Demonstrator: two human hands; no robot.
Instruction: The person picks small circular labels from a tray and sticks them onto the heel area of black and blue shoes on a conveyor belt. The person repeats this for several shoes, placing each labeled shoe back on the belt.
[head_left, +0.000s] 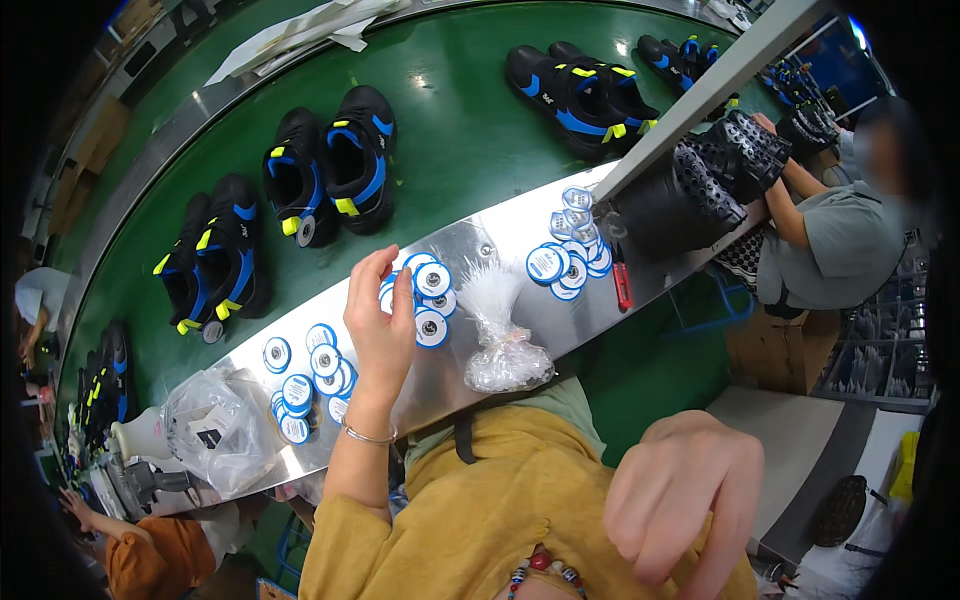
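My left hand [382,325] hovers over the metal ledge [555,335], thumb and bent fingers apart, with nothing visible in it. Beside its fingertips lies a loose cluster of round white tags with blue rims [431,328]. A bundle of thin clear plastic strands [495,335], gathered at its middle, is just to the right of that cluster. Close in front of my body, at lower right, my right hand [685,490] is raised with its fingers curled down; whatever it may hold is hidden. A pair of black-and-blue shoes [372,165] stands beyond my left hand, a round tag [305,231] hanging at one heel.
More round tags [325,362] are spread to the left, near a clear plastic bag [220,430]. On the right sit another tag pile [568,268], a red-handled tool [621,280] and black boots [680,200]. The green belt [440,120] carries several shoe pairs. Co-workers sit on both sides.
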